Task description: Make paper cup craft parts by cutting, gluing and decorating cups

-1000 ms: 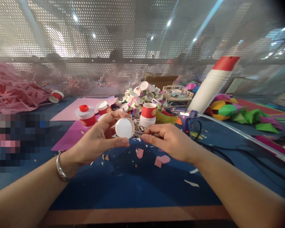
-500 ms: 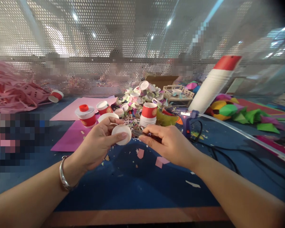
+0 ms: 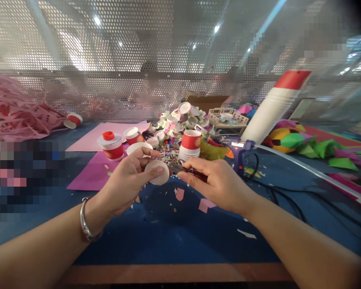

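Observation:
My left hand (image 3: 132, 176) pinches a round white paper disc (image 3: 157, 173), thumb on its face and fingers behind. From the right, my right hand (image 3: 214, 181) grips scissors (image 3: 176, 167) whose dark blades point at the disc's edge; fingers cover most of the handles. Whether the blades touch the disc I cannot tell. Beyond the hands stands a red and white paper cup (image 3: 191, 141). A lidded red cup (image 3: 112, 147) with a small red piece on top sits left of them, beside another red cup (image 3: 132, 135).
A heap of cut paper cups and scraps (image 3: 180, 118) lies at the back. To the right are a blue glue gun (image 3: 238, 152) with black cables (image 3: 289, 190) and a tall leaning cup stack (image 3: 270, 110). Purple paper (image 3: 88, 172) and pink paper strips (image 3: 18, 108) are leftward.
The whole view has shifted slightly, so everything appears a little further right. Both hands keep their holds on the disc and the scissors, nearly in the same pose.

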Motion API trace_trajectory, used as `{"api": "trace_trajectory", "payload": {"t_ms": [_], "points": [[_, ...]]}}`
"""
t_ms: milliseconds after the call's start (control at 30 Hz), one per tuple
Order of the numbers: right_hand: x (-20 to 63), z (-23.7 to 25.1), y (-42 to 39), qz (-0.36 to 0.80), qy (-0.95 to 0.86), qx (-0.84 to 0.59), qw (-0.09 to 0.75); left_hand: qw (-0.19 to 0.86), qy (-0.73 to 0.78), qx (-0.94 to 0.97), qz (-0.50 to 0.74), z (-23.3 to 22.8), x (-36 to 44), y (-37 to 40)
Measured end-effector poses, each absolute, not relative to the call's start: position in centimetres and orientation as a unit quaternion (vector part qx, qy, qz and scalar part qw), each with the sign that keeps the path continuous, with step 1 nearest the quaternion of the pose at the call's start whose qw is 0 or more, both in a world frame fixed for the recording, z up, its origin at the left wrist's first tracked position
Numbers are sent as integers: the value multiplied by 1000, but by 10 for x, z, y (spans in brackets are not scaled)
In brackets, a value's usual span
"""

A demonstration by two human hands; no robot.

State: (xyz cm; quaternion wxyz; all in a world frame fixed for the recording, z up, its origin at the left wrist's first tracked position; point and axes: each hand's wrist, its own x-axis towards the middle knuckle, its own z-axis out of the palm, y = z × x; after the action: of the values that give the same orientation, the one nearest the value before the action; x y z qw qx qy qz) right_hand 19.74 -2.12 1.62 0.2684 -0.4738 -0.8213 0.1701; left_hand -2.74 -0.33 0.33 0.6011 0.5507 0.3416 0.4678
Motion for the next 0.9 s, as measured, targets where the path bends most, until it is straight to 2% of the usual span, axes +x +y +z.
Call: {"api": "trace_trajectory", "payload": {"t_ms": [300,633,900], "points": [[196,17,-22,176,-826,-464,266,580,345,582,453,3,-27,-3],[196,17,-24,200,-828,-449,271,653,321,533,432,5,-22,-12],[198,17,-25,193,-832,-442,273,666,307,534,421,8,-23,-17]]}}
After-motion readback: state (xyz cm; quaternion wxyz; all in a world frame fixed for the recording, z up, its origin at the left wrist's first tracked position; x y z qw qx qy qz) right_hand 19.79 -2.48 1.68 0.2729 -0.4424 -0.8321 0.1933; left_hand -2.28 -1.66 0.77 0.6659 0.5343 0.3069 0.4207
